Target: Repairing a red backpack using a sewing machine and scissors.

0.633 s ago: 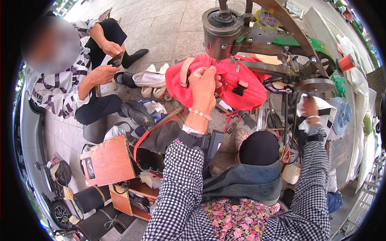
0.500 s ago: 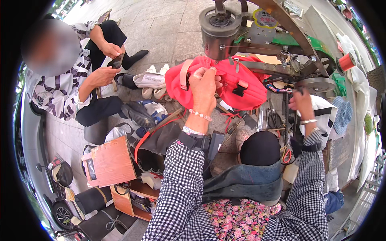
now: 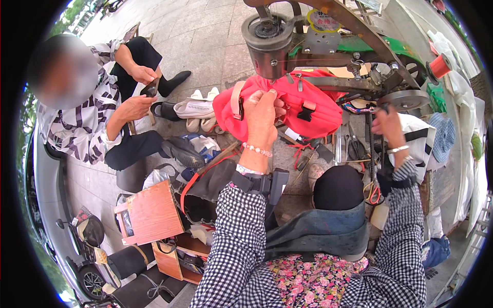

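A red fabric bag (image 3: 318,117) with a black buckle and pale strap lies beneath the head of a hand-cranked sewing machine (image 3: 269,49). My left hand (image 3: 263,115) is closed on the bag's near edge, thumb and fingers pinching the fabric just below the needle area. To the right, my right hand (image 3: 389,126) is closed around a small dark crank knob at the rim of the machine's handwheel (image 3: 405,100). The fingers there are slightly blurred. A spool of red thread (image 3: 440,66) sits on the machine's right side.
A seated person (image 3: 77,115) at the left holds a dark phone (image 3: 150,87). White shoes (image 3: 195,107) stand beside the bag. Scissors (image 3: 355,148) and other tools lie below the machine. A wooden box (image 3: 154,213) is at lower left; a blue hat (image 3: 441,136) is at right.
The whole view has shifted slightly. My left hand keeps its pinch on the bag, and my right hand stays at the handwheel's crank knob, slightly lower relative to the wheel.
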Demonstrator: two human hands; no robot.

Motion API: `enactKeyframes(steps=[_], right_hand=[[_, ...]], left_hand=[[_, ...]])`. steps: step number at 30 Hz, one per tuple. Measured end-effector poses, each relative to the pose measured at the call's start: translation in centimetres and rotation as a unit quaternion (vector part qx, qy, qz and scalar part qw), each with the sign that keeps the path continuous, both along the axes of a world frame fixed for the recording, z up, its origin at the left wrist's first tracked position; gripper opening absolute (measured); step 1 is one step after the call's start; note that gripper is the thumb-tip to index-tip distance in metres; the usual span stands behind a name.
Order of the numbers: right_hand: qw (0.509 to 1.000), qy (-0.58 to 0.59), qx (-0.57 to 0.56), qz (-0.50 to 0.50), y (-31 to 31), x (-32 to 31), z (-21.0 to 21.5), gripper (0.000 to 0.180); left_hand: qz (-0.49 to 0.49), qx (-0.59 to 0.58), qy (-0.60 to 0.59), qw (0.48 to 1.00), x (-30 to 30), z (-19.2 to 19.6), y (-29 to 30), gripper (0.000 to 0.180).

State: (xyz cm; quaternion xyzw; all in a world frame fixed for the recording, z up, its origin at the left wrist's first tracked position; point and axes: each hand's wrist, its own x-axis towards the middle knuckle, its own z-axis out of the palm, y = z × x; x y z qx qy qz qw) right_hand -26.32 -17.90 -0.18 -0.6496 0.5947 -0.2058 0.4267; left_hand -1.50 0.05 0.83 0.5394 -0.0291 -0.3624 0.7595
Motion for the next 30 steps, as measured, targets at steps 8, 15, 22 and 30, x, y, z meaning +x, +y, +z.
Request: enactKeyframes(steps=[8,15,22,30], right_hand=[[0.982,0.083,-0.168,-0.022,-12.6,-13.2,-2.0,0.016],[0.998,-0.031,0.028,0.042,-0.5,-0.2,-0.8,0.035],[0.984,0.046,-0.167,-0.039,-9.0,-9.4,2.3,0.015],[1.000,0.024,-0.007,0.014,0.3,0.3,-0.8,0.028]], left_hand=[[-0.030,-0.077,0.013,0.996,-0.5,-0.2,-0.5,0.010],[0.005,-0.039,0.022,0.999,-0.3,-0.3,0.0,0.012],[0.002,-0.025,0.018,1.000,-0.1,-0.1,-0.1,0.015],[0.011,-0.007,0.027,1.000,-0.2,0.1,0.1,0.014]])
